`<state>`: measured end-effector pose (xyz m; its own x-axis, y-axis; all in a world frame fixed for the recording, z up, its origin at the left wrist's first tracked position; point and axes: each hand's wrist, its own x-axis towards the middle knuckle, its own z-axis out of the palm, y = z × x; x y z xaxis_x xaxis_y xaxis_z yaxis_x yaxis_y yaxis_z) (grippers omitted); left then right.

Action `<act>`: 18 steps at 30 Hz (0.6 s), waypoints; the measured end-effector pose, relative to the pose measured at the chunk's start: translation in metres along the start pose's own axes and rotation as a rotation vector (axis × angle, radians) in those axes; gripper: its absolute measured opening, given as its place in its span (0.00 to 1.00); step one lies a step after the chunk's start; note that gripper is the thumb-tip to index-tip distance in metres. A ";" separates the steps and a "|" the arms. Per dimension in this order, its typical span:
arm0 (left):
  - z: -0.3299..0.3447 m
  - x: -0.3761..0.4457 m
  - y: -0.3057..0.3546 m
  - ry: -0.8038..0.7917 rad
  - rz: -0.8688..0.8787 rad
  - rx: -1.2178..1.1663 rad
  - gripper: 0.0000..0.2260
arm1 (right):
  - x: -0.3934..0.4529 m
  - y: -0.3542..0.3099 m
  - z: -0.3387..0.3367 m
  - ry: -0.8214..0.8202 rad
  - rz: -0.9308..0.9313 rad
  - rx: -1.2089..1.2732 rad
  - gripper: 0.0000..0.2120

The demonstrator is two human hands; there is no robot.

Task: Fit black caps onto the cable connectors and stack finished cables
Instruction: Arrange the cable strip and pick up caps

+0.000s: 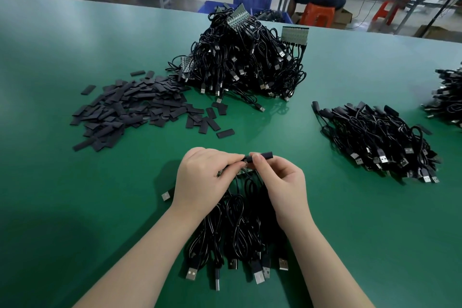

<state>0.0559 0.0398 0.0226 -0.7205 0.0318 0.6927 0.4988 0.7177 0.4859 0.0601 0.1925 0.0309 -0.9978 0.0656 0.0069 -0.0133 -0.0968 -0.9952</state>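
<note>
Both hands pinch parts above the green tabletop [75, 207]: left hand [200, 177] grips a cable connector [246, 159], right hand [282, 182] holds a black cap [265, 157]. Finished cables [380, 142] lie right; no writing legible.

A black cap [263, 157] is sitting level above the table, pinched between the fingers [257, 161] of the right hand [280, 182], its open end facing a connector held by the left hand [200, 177]. A bunch of black cables [240, 227] is hanging from that grip, their silver plugs lying on the green table [75, 207]. Loose flat caps [135, 110] are lying scattered far left, a tall heap of uncapped cables [242, 62] is sitting behind, and finished cables [377, 140] are lying stacked to the right.
</note>
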 end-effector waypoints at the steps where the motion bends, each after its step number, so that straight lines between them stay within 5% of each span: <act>1: 0.000 0.000 0.000 -0.004 0.002 0.003 0.04 | 0.000 0.000 0.000 -0.004 0.001 0.009 0.06; 18: -0.003 0.003 0.005 -0.092 -0.148 -0.045 0.08 | 0.002 -0.004 -0.006 -0.089 -0.115 0.065 0.14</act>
<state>0.0577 0.0414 0.0286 -0.8279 -0.0070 0.5608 0.4032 0.6876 0.6038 0.0582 0.1989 0.0346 -0.9912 -0.0078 0.1319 -0.1290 -0.1576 -0.9790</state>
